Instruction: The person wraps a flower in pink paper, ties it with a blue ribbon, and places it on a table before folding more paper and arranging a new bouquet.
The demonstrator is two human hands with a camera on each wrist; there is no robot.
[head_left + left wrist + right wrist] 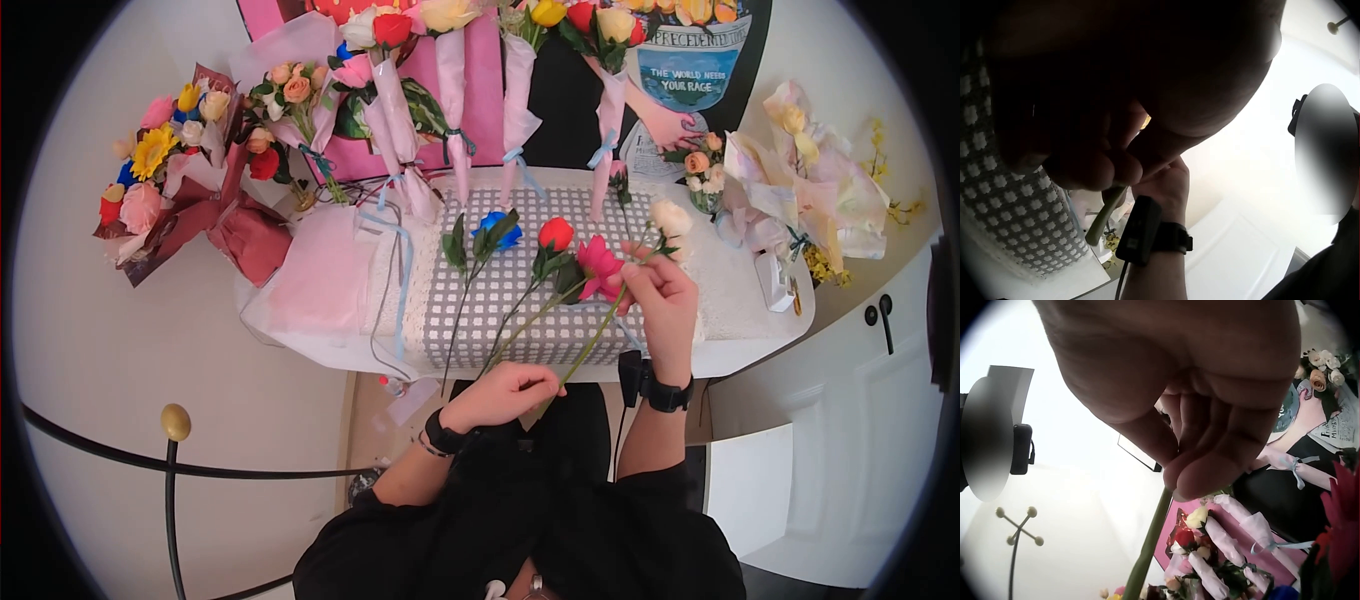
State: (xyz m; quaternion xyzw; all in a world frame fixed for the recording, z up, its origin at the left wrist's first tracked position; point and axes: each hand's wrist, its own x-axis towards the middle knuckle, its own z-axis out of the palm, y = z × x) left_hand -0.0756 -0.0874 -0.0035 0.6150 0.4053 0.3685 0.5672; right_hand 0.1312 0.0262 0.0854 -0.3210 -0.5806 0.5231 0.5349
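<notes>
The right hand pinches a green stem near its upper part, under a white flower. Lower down, the left hand holds the same stem near its bottom end; in the left wrist view the cut end of the stem sticks out below the fingers. In the right wrist view the thumb and fingers of the right hand close on the stem. Beside the hands, a blue flower, a red flower and a magenta flower lie on the checked cloth.
Several pink-wrapped flowers lie along the table's back. A large bouquet is at the left, another wrapped one at the right. Pink sheets lie on the left side, and a white box near the right edge.
</notes>
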